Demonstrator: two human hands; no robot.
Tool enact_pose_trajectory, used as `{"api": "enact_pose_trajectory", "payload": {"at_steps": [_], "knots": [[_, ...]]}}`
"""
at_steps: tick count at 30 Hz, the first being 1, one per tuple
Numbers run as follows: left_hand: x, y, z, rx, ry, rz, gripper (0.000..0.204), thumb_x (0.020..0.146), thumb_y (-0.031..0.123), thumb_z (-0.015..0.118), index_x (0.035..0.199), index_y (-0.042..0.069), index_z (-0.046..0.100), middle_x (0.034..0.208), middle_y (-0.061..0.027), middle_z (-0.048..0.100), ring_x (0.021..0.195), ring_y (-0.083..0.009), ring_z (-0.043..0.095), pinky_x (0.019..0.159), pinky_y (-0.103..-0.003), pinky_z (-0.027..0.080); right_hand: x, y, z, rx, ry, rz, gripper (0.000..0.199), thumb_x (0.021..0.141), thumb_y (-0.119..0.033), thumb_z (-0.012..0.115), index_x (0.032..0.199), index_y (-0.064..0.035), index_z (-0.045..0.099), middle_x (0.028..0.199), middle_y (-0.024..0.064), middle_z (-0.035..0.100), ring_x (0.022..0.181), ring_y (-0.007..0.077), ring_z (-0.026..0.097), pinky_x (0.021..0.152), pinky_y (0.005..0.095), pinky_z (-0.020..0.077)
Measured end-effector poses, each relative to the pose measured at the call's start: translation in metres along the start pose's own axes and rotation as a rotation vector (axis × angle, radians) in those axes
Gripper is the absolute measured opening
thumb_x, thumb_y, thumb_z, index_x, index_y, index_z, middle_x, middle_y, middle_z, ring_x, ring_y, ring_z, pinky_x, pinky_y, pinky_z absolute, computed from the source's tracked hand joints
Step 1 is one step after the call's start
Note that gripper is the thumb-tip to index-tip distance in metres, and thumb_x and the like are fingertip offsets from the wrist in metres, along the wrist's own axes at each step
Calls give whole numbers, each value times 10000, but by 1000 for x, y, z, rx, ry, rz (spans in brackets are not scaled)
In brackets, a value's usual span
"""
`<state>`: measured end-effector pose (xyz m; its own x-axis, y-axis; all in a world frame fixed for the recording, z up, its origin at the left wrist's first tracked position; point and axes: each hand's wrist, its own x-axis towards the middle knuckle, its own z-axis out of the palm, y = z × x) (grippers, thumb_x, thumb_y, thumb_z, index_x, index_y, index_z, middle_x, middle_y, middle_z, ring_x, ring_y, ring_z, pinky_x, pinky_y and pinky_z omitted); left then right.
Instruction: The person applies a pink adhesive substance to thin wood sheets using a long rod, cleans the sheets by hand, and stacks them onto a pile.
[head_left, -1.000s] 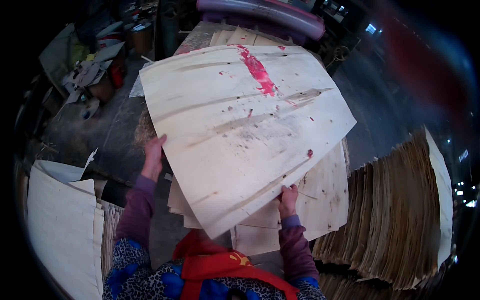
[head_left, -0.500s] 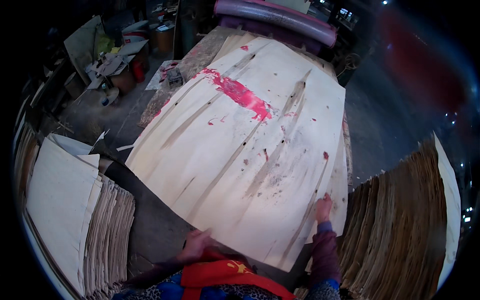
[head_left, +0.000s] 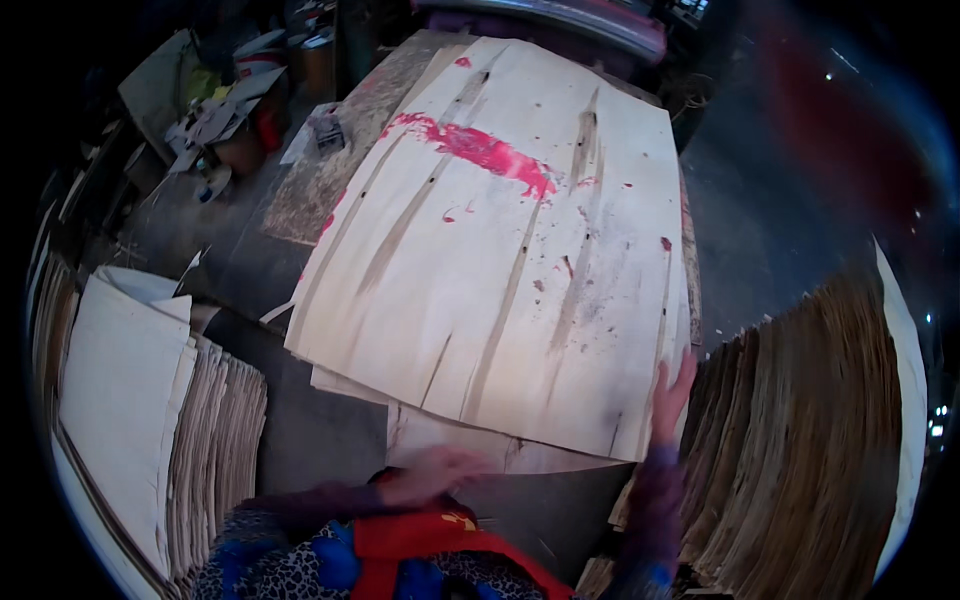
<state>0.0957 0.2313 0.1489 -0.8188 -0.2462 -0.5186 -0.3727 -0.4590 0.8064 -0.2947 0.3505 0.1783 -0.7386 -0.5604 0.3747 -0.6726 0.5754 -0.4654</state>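
A large pale wood veneer sheet [head_left: 480, 270] lies before me on a stack of similar sheets, with a smeared pink patch across its far half and dark grain streaks. My right hand [head_left: 674, 395] is at its near right edge, fingers spread and touching or just beside the edge. Short of the near edge, my left hand [head_left: 435, 476] is blurred by motion; its fingers look stretched out and hold nothing visible. Beneath the top sheet, part of a lower sheet [head_left: 430, 432] sticks out toward me.
Stacked veneers stand at the left [head_left: 215, 460] and the right [head_left: 800, 420]. A purple roller [head_left: 560, 25] lies beyond the sheets. Buckets and scraps [head_left: 225, 130] clutter the far left floor. A worn board surface [head_left: 310, 195] shows beside the sheets.
The sheet has turned and shifted away from me, baring a lower sheet at its near side. My left hand has left its near edge and moved right; my right hand has opened.
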Motion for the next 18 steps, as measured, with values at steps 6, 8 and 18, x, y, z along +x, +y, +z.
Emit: {"api": "enact_pose_trajectory", "payload": {"at_steps": [6,8,18], "knots": [[15,29,-249,1350,1648,366,579,815,272,540,1266,-40,358,1228,-218,465,1122,-348,448,974,-423,323,-149,-90,-5,-293,-489,-223,827,657,-374,700,1344,-120,315,1378,218,249,1313,363,176,1031,565,85],[24,48,-300,886,1401,-48,513,787,323,574,1172,-3,480,1006,-196,602,911,-342,582,803,-407,456,-142,-91,11,-313,-518,-290,801,648,-392,702,1322,-137,354,1370,207,272,1305,345,201,1027,567,93],[46,49,-298,890,1209,220,549,651,478,685,1015,80,584,977,-142,591,911,-292,587,755,-385,469,-136,-46,35,-376,-509,-533,616,696,-375,667,1225,-122,476,1308,183,385,1218,309,361,970,496,276]]}}
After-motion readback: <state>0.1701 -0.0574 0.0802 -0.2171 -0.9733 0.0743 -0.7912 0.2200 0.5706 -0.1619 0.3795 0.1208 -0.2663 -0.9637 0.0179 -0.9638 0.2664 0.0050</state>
